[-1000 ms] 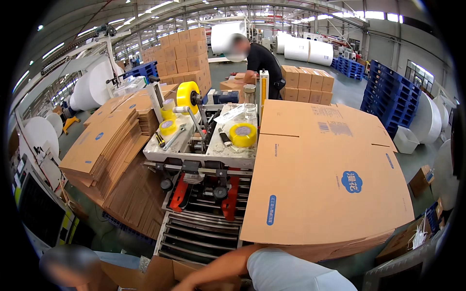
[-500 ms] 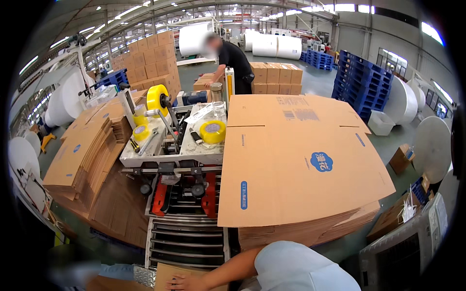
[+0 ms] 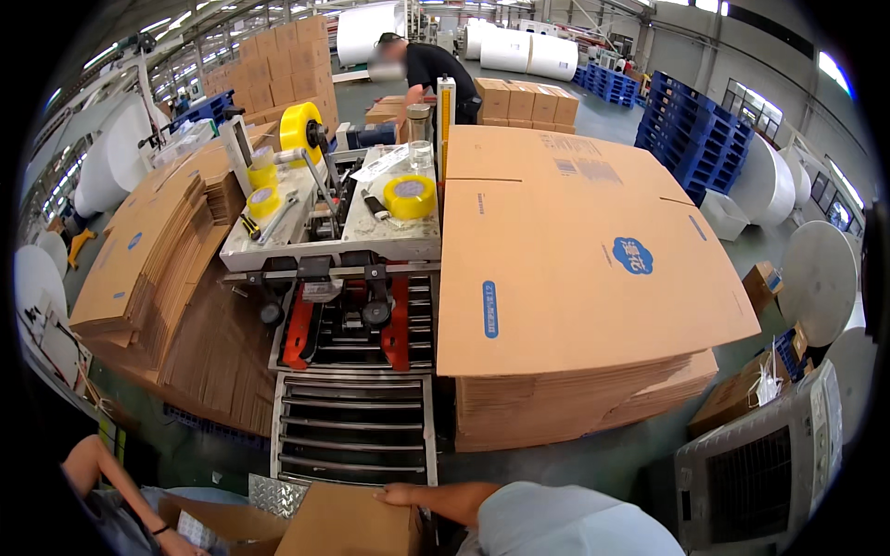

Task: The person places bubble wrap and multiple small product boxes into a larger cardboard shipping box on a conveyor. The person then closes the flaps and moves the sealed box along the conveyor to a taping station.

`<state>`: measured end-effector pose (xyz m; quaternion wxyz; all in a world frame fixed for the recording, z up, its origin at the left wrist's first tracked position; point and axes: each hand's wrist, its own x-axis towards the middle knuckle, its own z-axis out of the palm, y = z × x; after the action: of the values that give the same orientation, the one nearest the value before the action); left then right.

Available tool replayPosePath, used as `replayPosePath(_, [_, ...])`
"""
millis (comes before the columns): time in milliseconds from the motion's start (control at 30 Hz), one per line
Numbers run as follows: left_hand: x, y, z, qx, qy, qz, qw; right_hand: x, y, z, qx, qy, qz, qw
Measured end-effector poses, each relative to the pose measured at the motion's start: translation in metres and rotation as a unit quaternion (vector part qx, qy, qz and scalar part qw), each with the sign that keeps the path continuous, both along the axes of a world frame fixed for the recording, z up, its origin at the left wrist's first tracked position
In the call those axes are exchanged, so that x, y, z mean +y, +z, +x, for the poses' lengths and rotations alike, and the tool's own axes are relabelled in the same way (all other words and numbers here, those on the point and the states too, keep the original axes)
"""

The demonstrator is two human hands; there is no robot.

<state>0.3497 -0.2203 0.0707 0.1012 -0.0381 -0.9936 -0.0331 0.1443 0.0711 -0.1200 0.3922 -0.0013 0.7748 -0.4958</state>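
My right hand (image 3: 400, 496) lies on the top far edge of a brown cardboard box (image 3: 348, 524) at the bottom of the view, fingers curled over the edge. Its forearm comes in from a light blue sleeve (image 3: 565, 528) on the right. My left hand is out of view. Just beyond the box is a roller conveyor (image 3: 352, 426) that leads into a box taping machine (image 3: 343, 315) with red guides.
A tall stack of flat cartons (image 3: 575, 278) stands right of the machine, and more flat cartons (image 3: 148, 259) fan out on the left. Yellow tape rolls (image 3: 409, 196) lie on the machine top. A co-worker's arm (image 3: 102, 473) is at lower left; another person (image 3: 436, 69) bends over boxes far back.
The view has dropped and shifted, so the machine and conveyor sit more in the centre. The box under my right hand shows more fully. The hand stays on the box.
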Motion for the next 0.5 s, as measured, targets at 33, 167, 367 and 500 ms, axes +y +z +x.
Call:
replayPosePath(33, [0.000,0.004,-0.001,-0.012,0.009,0.007,1.000,0.013,0.020,-0.010,0.038,0.021,0.000,0.999])
replayPosePath(167, [0.000,0.022,0.010,-0.056,0.067,0.041,0.995,0.078,0.199,-0.062,-0.036,0.119,-0.344,0.931])
replayPosePath(367, [0.018,0.053,-0.020,-0.120,0.068,0.103,0.985,0.013,0.323,0.000,0.486,0.245,-0.233,0.806])
replayPosePath(500, [0.022,0.077,-0.027,-0.148,0.085,0.130,0.977,-0.076,0.241,0.024,0.678,0.227,0.009,0.699])
